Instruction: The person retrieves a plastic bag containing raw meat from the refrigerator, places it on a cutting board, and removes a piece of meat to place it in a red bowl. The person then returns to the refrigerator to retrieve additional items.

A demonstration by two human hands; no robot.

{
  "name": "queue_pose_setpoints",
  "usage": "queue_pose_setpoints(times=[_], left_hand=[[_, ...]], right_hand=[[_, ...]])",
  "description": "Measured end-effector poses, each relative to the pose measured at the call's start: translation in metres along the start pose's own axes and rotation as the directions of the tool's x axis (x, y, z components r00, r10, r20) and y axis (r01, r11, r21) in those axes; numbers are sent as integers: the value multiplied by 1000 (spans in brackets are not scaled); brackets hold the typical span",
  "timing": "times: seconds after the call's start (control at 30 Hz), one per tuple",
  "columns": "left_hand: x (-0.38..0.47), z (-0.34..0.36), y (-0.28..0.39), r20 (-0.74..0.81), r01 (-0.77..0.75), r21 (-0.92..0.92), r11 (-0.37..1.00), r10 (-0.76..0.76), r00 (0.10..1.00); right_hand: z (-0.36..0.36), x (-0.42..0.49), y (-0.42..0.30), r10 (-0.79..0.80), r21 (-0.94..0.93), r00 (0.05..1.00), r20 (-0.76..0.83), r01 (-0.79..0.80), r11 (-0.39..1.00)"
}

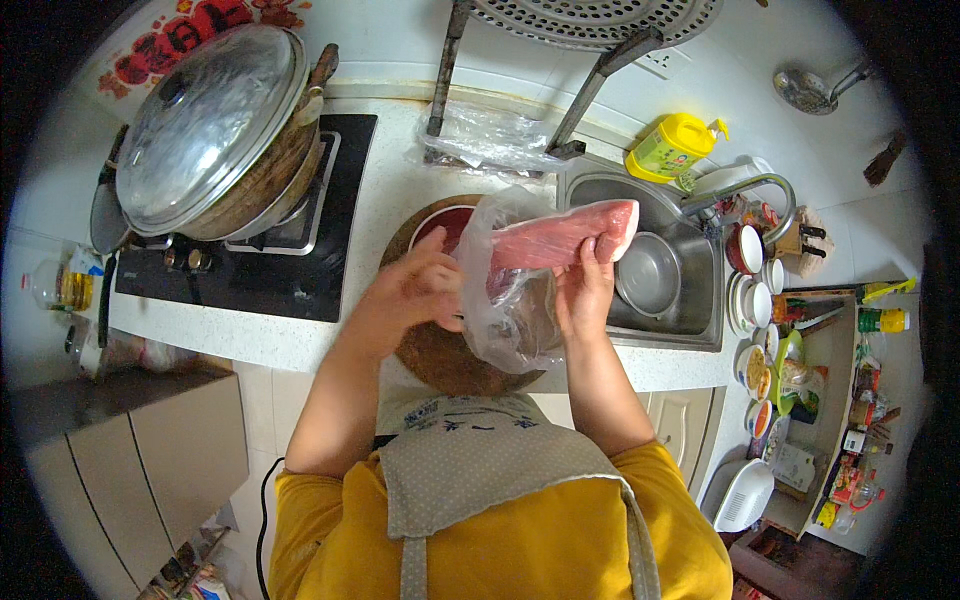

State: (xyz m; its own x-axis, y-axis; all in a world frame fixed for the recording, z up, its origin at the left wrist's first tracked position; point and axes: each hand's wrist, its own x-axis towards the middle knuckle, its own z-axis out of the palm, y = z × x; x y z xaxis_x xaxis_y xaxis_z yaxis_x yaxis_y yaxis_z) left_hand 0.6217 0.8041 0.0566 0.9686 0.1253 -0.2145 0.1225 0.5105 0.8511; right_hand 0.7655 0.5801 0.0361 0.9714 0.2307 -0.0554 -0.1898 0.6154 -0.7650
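Note:
A slab of raw meat (559, 236), pink with a pale edge, sticks out of a clear plastic bag (510, 330). My right hand (586, 289) grips the meat from below near its outer end. My left hand (420, 285), blurred, is at the bag's left side with its fingers spread; whether it touches the bag cannot be told. Under the bag lies a round wooden chopping board (450, 364). A bowl with a dark red inside (444, 225) sits on the board, partly hidden by my left hand and the bag.
Right of the board, a steel sink (701, 322) holds a metal basin (649, 274). A large lidded pot (217, 135) stands on the black gas hob (300, 289) at left. Behind are a metal rack (592, 90), plastic wrap (487, 135) and a yellow bottle (667, 150). Bowls (752, 367) line the right counter.

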Motion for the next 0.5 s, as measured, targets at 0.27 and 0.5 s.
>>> queue_pose_setpoints(times=[0.27,0.5], left_hand=[[29,28,-28,-86,32,360,932,-1,996],[27,22,-22,-253,11,354,935,85,964]], right_hand=[[1,-13,6,33,24,998,52,-34,999],[-5,-25,5,87,152,987,134,-107,983]])
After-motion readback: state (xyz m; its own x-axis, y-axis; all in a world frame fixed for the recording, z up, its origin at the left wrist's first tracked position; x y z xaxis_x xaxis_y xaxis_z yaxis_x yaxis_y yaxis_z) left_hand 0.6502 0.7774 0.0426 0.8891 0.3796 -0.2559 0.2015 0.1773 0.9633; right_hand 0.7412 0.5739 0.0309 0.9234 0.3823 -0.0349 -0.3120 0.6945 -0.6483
